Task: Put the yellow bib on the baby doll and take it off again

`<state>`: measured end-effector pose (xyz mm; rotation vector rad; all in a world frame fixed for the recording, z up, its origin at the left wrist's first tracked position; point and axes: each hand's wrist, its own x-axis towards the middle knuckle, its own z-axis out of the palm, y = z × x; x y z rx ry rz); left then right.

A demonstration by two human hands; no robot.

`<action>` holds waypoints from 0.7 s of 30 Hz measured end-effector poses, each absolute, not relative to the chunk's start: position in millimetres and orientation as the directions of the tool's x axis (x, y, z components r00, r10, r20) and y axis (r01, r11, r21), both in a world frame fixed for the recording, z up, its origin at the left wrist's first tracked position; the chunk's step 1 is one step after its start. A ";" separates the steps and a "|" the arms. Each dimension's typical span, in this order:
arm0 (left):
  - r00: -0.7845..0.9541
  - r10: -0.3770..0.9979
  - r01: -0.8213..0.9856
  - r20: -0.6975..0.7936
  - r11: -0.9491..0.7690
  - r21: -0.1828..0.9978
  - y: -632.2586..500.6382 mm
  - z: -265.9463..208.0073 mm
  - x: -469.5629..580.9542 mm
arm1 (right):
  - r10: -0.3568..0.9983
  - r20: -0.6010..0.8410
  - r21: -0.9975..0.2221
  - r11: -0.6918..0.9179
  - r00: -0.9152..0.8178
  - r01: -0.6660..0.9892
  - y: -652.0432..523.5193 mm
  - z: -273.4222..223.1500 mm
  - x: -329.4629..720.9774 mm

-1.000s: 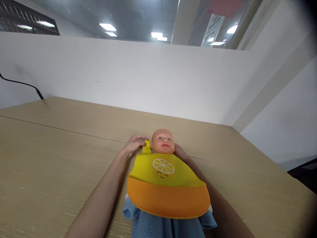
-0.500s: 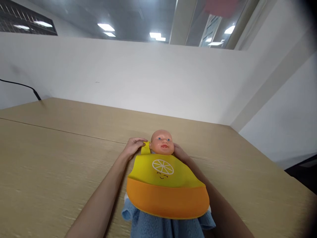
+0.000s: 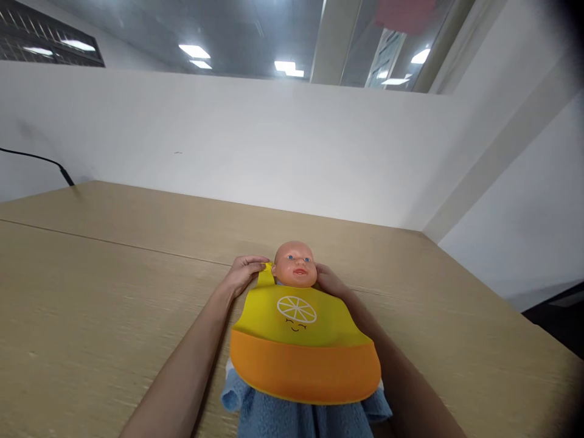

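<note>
A baby doll (image 3: pixel 295 263) in blue fleece clothes (image 3: pixel 283 418) lies face up, its head away from me. Over its chest is a bib (image 3: pixel 292 340), yellow above with a lemon slice and a smiling face, orange at the pocket. To the left of the doll's neck, my left hand (image 3: pixel 245 271) pinches the end of the yellow neck strap (image 3: pixel 266 276). My right hand (image 3: pixel 329 281) is beside the right of the doll's head, its fingers partly hidden behind the head and neck; what they hold cannot be seen.
The doll rests on a wood-coloured tabletop (image 3: pixel 114 292) with a seam running across it. A white partition (image 3: pixel 274 146) rises behind the table. A black cable (image 3: pixel 45 159) hangs at the far left, and a dark object (image 3: pixel 559 313) stands at the right edge.
The doll and bib appear slightly further left in the picture. Both hands stay at the neck, with my left hand still at the strap.
</note>
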<state>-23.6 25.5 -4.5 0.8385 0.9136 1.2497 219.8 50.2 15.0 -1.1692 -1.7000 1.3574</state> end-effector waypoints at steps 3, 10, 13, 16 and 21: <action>0.083 0.989 -0.407 -0.119 0.143 0.902 24.9 -4.4 -24.6 | 0.933 0.001 -0.967 0.093 -0.361 0.237 51.5 11.5 219.7; 0.017 0.998 -0.229 -0.062 0.064 0.971 22.5 1.8 -23.6 | 0.948 0.027 -0.968 0.103 -0.318 0.227 54.7 3.4 221.6; -0.006 1.000 -0.036 -0.015 0.015 0.999 22.7 5.3 -24.1 | 0.940 -0.006 -0.975 0.071 -0.342 0.210 51.2 4.7 222.9; 0.036 0.999 0.038 0.008 -0.009 0.999 24.3 4.1 -25.9 | 0.943 -0.019 -0.973 0.060 -0.333 0.223 45.8 8.8 223.9; 0.095 0.995 0.040 -0.032 0.029 0.999 21.3 -0.6 -28.0 | 0.959 0.007 -0.945 0.098 -0.282 0.312 36.4 12.1 228.6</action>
